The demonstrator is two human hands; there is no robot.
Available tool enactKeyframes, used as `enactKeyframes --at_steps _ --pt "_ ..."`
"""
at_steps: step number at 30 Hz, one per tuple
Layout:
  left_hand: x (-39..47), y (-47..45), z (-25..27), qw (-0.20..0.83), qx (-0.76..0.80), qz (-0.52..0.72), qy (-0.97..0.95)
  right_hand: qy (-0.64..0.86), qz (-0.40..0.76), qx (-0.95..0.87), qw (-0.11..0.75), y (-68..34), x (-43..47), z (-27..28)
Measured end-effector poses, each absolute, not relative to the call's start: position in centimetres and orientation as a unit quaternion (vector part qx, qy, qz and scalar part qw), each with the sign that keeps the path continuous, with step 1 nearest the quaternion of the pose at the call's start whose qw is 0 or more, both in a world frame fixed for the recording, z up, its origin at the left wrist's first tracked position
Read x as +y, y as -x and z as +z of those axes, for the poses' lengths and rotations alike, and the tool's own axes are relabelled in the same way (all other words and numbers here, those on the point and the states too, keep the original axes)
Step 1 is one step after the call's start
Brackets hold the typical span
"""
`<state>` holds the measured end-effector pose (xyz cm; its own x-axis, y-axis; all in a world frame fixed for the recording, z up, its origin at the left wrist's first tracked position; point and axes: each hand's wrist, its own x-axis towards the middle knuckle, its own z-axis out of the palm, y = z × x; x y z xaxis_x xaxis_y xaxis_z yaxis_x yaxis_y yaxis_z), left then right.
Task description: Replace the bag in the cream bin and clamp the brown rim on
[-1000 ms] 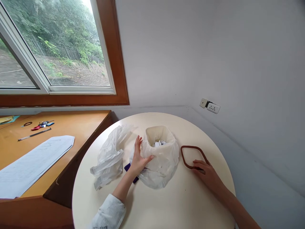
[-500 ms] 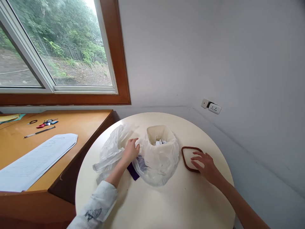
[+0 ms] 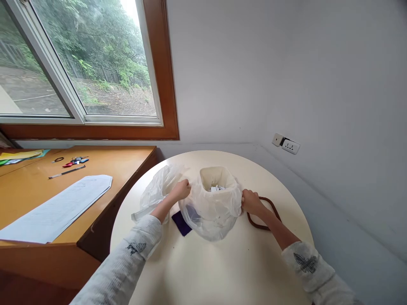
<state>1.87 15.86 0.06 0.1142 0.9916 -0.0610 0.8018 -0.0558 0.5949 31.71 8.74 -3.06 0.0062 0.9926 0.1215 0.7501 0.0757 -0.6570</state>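
Observation:
A small cream bin stands on the round table with crumpled white paper inside. A translucent plastic bag drapes over its rim and hangs down around it. My left hand is closed at the left side of this bag, pinching its edge. On the other side, my right hand has its fingers closed on the bag's right edge. Under my right wrist lies a brown rounded-square ring. A second loose plastic bag is heaped behind my left forearm. A dark purple piece lies flat, partly beneath the draped bag.
The round cream table stands against the wall. At left, a wooden desk holds paper sheets, a pen, keys and folders. A wall socket is at the right.
My right hand has moved left from over the brown ring to the bag's right edge and closed. My left hand has closed at the bag's left side. The view has shifted slightly.

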Motion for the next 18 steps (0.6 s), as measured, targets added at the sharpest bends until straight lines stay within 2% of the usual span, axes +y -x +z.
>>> enactKeyframes --at_steps 7,12,18 --pt "15.2 -1.1 6.5 0.356 0.531 0.398 -0.658 0.569 0.348 -0.594 0.450 -33.3 9.0 -0.2" --pt "14.2 -0.8 9.6 0.379 0.446 0.513 -0.628 0.416 0.494 -0.490 0.585 -33.1 8.3 2.5" --pt "13.8 0.4 12.1 0.383 0.416 0.536 -0.627 0.335 0.537 -0.448 0.632 -33.6 8.3 5.2"
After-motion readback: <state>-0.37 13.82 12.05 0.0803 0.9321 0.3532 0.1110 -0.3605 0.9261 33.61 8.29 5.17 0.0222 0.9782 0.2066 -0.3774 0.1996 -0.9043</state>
